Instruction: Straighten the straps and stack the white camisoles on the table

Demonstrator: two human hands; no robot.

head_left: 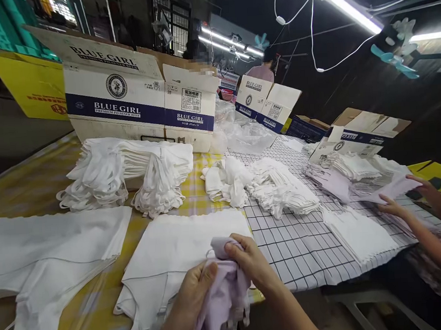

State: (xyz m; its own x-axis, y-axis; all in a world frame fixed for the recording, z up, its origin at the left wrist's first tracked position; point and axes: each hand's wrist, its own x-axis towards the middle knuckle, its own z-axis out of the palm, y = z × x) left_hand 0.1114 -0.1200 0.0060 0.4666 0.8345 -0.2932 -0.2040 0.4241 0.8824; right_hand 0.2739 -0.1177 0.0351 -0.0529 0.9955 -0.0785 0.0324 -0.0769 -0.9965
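Observation:
A pale lilac garment [224, 284] with thin straps hangs bunched between my two hands at the table's front edge. My left hand [200, 285] is closed on its left side, thumb on top. My right hand [247, 258] pinches a folded upper part of the same cloth, the thumb pressing down. Just behind my hands lies a flat stack of white garments [187, 236] with straps trailing toward me. Another flat white stack [56, 239] spreads over the table at the far left. The garment's exact kind is unclear because it is crumpled.
Thick piles of white strappy garments [127, 165] and smaller white heaps [281, 186] stand farther back. Cardboard beer boxes [138, 105] line the rear, with clear plastic bags [248, 133] beside them. At right, a co-worker's hands [398, 209] hold lilac cloth over the checked tablecloth [285, 250].

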